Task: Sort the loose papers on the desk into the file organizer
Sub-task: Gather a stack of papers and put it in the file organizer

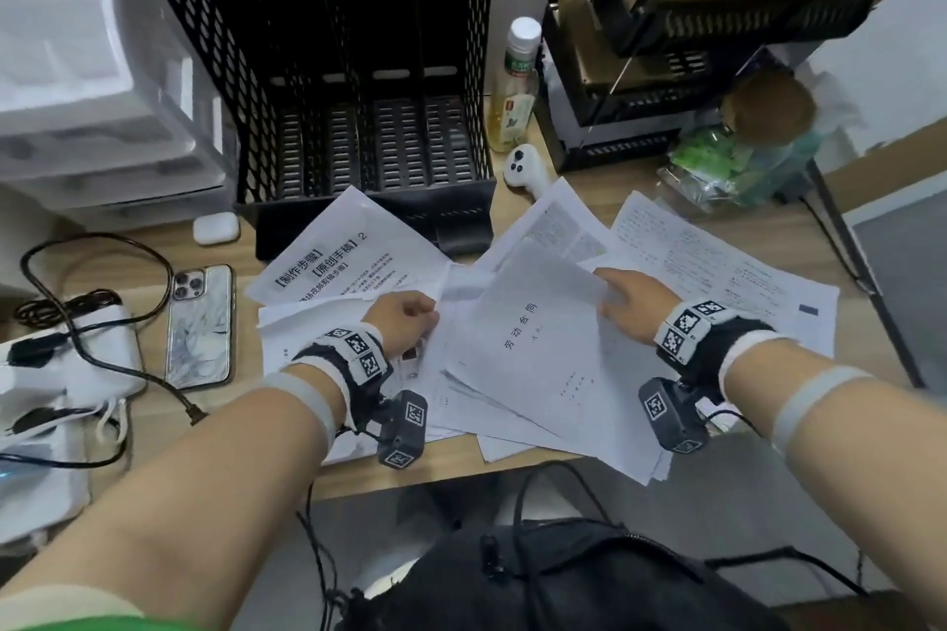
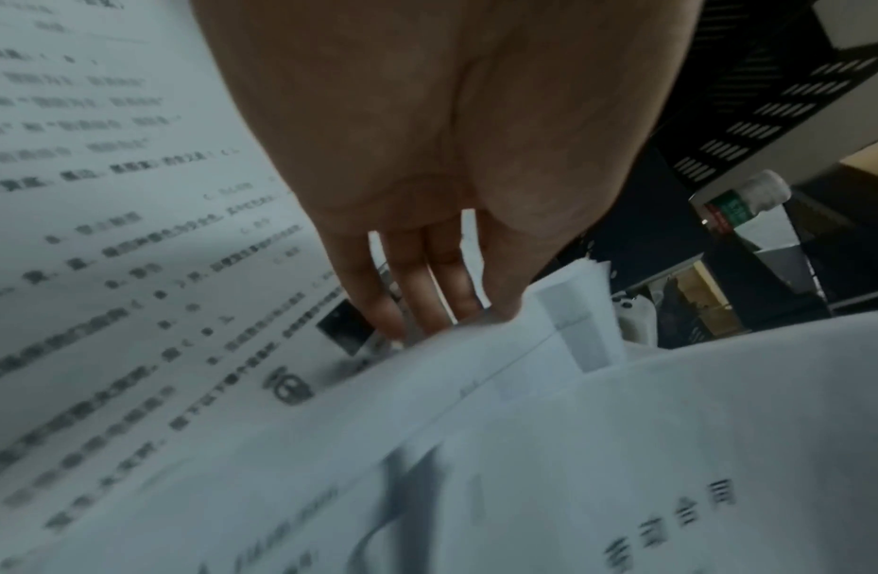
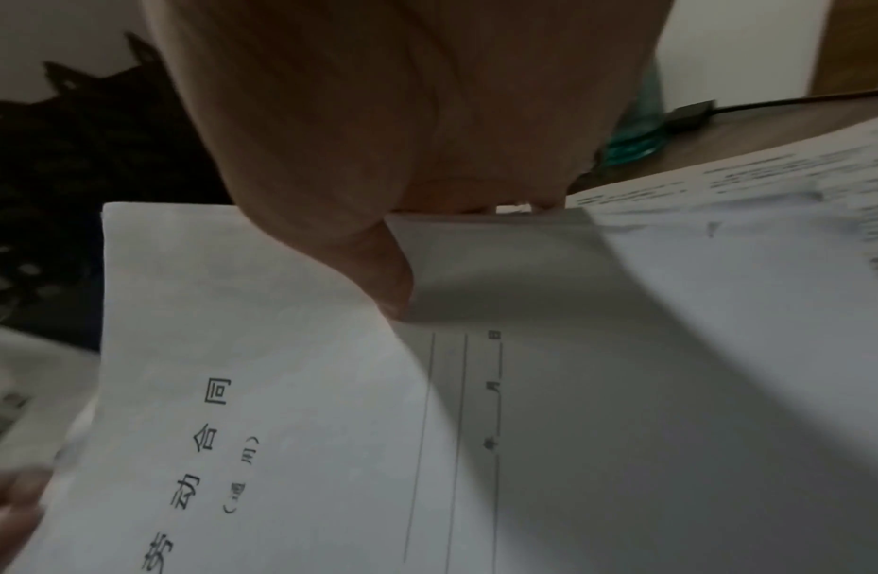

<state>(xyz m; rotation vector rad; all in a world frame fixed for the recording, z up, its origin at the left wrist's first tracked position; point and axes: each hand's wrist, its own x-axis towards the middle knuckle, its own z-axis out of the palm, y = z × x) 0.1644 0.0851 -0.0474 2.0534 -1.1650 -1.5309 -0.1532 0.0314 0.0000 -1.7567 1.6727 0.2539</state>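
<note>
The right hand (image 1: 633, 305) pinches the far right corner of a contract sheet (image 1: 533, 348), thumb on top and fingers curled beneath (the right wrist view shows the corner bent up against the thumb). The left hand (image 1: 405, 325) holds the near left edge of the same sheet, with its fingers (image 2: 412, 287) reaching under the paper; how tightly they close cannot be told. This sheet tops a loose pile of papers (image 1: 717, 272) spread across the bench (image 1: 512, 474), with a bold-headed page (image 1: 348, 256) leaning toward the far left. Just beyond the pile stands the black mesh file organizer (image 1: 328, 67), its slots bare. To its right are a bottle (image 1: 515, 87) and a white controller (image 1: 522, 167); to the left lie an earbud case (image 1: 216, 228) and a phone (image 1: 201, 325).
</note>
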